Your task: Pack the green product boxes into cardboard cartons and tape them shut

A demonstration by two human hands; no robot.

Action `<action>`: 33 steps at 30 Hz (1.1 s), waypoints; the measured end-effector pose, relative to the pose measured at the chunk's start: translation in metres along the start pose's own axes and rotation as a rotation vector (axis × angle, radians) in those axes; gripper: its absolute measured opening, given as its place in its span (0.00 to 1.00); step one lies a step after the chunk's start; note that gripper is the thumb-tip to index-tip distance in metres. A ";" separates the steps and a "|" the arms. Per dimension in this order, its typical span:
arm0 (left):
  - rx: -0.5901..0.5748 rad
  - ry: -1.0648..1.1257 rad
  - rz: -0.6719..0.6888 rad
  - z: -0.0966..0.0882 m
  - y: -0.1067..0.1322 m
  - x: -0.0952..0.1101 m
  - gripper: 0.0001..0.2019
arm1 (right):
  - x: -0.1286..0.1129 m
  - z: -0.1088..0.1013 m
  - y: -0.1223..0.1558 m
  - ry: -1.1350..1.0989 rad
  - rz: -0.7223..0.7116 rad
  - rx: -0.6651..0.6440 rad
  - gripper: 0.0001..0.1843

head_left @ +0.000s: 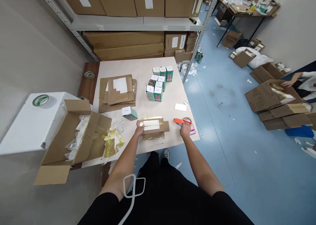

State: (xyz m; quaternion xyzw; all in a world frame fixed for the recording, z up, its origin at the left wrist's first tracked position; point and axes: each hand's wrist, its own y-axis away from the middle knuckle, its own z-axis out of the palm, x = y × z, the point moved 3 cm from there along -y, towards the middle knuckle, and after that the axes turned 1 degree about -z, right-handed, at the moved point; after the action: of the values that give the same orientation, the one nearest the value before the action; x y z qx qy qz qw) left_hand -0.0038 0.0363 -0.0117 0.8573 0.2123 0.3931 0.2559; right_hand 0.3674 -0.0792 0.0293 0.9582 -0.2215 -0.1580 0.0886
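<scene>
My left hand (139,128) grips the left end of a small taped cardboard parcel (153,127) with a white label, lying near the table's front edge. My right hand (185,128) is closed on an orange tape dispenser (179,121) resting on the table, over a pink item (192,129). One green-and-white small box (129,113) lies on its side just behind the parcel. A cluster of several like boxes (158,83) stands further back.
Flattened cardboard pieces (117,92) lie mid-table, and an open carton of scraps (81,136) overhangs the left. Tape rolls (40,100) sit on a white block. Shelving with big cartons (128,27) backs the table (138,70). Another person (302,81) handles cartons on the blue floor, right.
</scene>
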 end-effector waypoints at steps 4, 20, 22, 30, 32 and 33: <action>-0.027 0.052 0.005 0.004 -0.003 -0.002 0.45 | -0.027 -0.032 0.008 -0.154 -0.142 0.209 0.21; -0.034 0.305 0.095 0.011 0.006 -0.002 0.43 | -0.149 0.017 0.033 -1.055 -0.200 -0.309 0.24; -0.056 0.309 0.080 0.008 0.008 0.000 0.44 | -0.150 0.023 0.033 -1.043 -0.194 -0.328 0.25; 0.126 0.145 0.432 -0.020 0.045 0.002 0.51 | -0.146 0.027 0.036 -1.055 -0.204 -0.311 0.24; 0.136 0.135 0.668 -0.023 0.062 0.010 0.48 | -0.146 0.027 0.036 -1.052 -0.192 -0.307 0.23; 0.118 0.144 0.759 -0.023 0.069 0.014 0.46 | -0.146 0.027 0.036 -1.050 -0.183 -0.309 0.23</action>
State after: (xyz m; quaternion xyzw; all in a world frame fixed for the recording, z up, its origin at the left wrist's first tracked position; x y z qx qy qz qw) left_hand -0.0024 -0.0028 0.0510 0.8584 -0.0802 0.5060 0.0270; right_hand 0.2191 -0.0479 0.0514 0.7419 -0.1262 -0.6521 0.0918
